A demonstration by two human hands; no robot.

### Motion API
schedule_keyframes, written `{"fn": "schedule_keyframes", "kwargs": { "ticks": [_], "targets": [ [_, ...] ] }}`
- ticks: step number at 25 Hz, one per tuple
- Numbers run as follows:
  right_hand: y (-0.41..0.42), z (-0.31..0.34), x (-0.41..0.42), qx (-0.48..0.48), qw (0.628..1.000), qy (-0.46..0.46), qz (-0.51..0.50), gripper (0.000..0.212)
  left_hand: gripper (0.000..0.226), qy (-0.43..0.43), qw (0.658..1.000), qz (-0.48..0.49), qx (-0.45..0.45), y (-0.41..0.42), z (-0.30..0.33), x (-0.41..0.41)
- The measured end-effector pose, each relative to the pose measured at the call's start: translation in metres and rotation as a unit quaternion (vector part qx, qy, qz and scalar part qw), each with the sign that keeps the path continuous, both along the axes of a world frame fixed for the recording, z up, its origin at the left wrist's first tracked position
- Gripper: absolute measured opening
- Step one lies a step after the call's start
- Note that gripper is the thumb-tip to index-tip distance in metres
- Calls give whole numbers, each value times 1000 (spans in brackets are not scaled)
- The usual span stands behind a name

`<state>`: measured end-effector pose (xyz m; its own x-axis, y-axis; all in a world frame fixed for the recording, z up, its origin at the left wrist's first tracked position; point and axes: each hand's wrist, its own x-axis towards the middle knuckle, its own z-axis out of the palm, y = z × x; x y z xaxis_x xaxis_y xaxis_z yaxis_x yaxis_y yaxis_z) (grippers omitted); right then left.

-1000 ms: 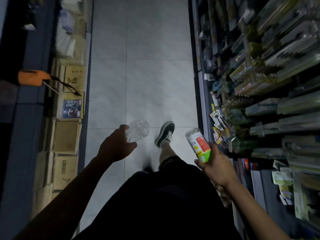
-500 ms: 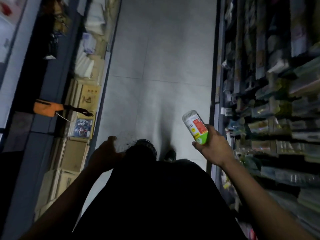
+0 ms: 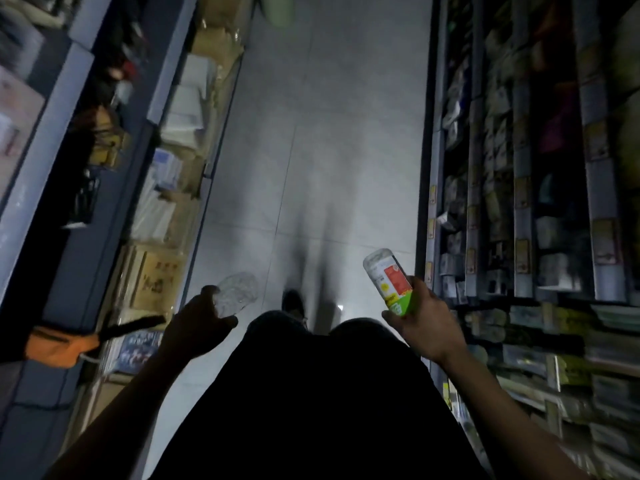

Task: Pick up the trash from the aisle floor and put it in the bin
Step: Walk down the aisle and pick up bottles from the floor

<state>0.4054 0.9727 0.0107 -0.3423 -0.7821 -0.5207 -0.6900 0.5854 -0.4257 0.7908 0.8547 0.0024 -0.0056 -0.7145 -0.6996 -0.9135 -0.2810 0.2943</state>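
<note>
Clear, crumpled plastic marks the bottle [image 3: 236,298] gripped by the left hand [image 3: 198,332], fingers curled around it, left of the shoe [image 3: 293,305]. A green-and-red labelled bottle [image 3: 390,281] is clasped in the right hand [image 3: 425,327]. Carrying is judged underway; a bin, not seen, must be found next.

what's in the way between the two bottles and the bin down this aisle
Nothing visible on the floor ahead. The left hand holds a clear bottle, the right hand a labelled bottle. A pale green shape at the far end could be the bin, but it is too blurred to tell.
</note>
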Motion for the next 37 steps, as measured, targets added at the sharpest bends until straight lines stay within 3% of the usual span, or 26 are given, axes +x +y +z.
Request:
{"fn": "schedule_keyframes", "kwargs": {
  "ticks": [9,17,21,27,32,37],
  "targets": [
    [-156,-14,-98,30,996,14,-77,86,74,39,992,-106,-60,-255,-9,-150],
    [-390,-15,-226,3,999,-12,-36,83,78,12,999,-47,-19,-402,-13,-249],
    [-514,-10,-262,-9,999,-22,27,75,82,18,1000,25,6,-459,-11,-257],
    [-690,-3,-264,-24,996,-5,86,74,71,-5,996,92,-14,-570,-24,-251],
    [-792,15,-251,-18,997,-8,75,78,71,7,997,70,-12,-710,-17,-252],
    [-863,20,-259,4,999,-12,40,66,77,18,999,-5,-40,-854,-5,-273]
  ]
}}
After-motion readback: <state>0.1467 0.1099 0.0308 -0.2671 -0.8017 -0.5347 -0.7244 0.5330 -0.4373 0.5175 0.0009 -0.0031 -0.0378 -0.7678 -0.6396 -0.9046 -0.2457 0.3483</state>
